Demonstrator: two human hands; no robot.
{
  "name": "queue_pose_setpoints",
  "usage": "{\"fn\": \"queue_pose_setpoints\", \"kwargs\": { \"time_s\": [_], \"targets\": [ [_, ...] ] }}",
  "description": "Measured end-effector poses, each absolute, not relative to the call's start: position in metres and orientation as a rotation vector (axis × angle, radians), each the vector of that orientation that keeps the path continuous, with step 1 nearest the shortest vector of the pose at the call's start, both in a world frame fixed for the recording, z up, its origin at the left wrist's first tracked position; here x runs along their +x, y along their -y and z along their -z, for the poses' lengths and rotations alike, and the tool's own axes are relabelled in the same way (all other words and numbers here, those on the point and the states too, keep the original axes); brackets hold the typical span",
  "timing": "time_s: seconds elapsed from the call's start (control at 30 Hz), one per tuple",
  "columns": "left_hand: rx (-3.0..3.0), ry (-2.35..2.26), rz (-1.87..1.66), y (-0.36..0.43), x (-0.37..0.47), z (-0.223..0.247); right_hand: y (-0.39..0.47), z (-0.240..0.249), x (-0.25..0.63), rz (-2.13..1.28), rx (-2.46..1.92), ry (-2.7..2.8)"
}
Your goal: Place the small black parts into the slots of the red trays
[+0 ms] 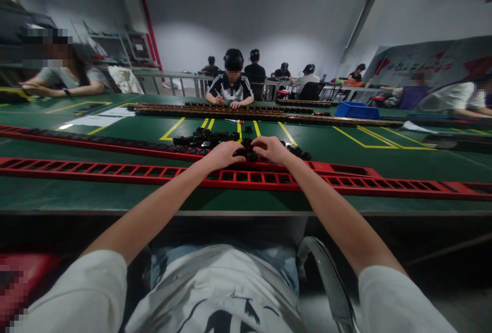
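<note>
My left hand (227, 154) is closed, thumb and fingers curled round a small black plastic part (240, 153). Close beside it, my right hand (269, 149) has its fingertips pinched at another small black part (249, 143), whose exact kind is too small to tell. Loose black parts (219, 138) lie heaped just beyond both hands. Beneath my wrists runs a long red slotted strip (448, 188) along the table's near side. A second red strip (369, 171) lies behind it at a slant, with black pieces seated in its slots on the left.
The green table (115, 201) carries yellow tape outlines. Farther back lie long dark strips (265, 112), a blue bin (357, 111), white papers (92, 119) and a red-handled tool (238, 122). A person (231, 84) sits opposite; other people sit left, right and behind.
</note>
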State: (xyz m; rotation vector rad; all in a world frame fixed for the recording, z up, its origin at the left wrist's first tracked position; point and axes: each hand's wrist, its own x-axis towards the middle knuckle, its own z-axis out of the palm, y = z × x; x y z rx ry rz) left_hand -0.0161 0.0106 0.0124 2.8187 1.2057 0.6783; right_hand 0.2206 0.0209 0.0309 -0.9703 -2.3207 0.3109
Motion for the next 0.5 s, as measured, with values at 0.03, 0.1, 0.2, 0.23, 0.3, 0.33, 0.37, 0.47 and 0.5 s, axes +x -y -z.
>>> {"fn": "queue_pose_setpoints", "kwargs": {
  "time_s": [0.03,0.1,0.2,0.23,0.3,0.33,0.37,0.47,0.5],
  "targets": [
    [2.817,-1.22,-0.689,-0.01,-0.016,-0.013,-0.021,-0.031,0.221,-0.304,-0.982,2.32],
    [2.793,-1.274,-0.716,-0.008,-0.015,-0.014,-0.021,-0.031,0.221,-0.3,-1.006,2.328],
    [2.736,-1.373,-0.749,-0.006,-0.013,-0.015,-0.021,-0.03,0.222,-0.332,-1.023,2.418],
    [2.73,-1.392,-0.756,-0.005,-0.012,-0.015,-0.021,-0.03,0.223,-0.337,-1.026,2.458],
    [2.745,-1.416,-0.761,-0.002,-0.01,-0.017,-0.021,-0.03,0.223,-0.327,-1.032,2.523],
    [2.761,-1.428,-0.761,-0.001,-0.009,-0.018,-0.02,-0.03,0.223,-0.313,-1.033,2.544],
    [2.776,-1.444,-0.759,0.0,-0.008,-0.018,-0.02,-0.03,0.223,-0.299,-1.032,2.561],
    [2.81,-1.465,-0.727,0.002,-0.006,-0.019,-0.019,-0.029,0.222,-0.245,-1.02,2.587],
    [2.817,-1.457,-0.708,0.002,-0.006,-0.019,-0.019,-0.029,0.221,-0.234,-1.021,2.583]
  ]
}}
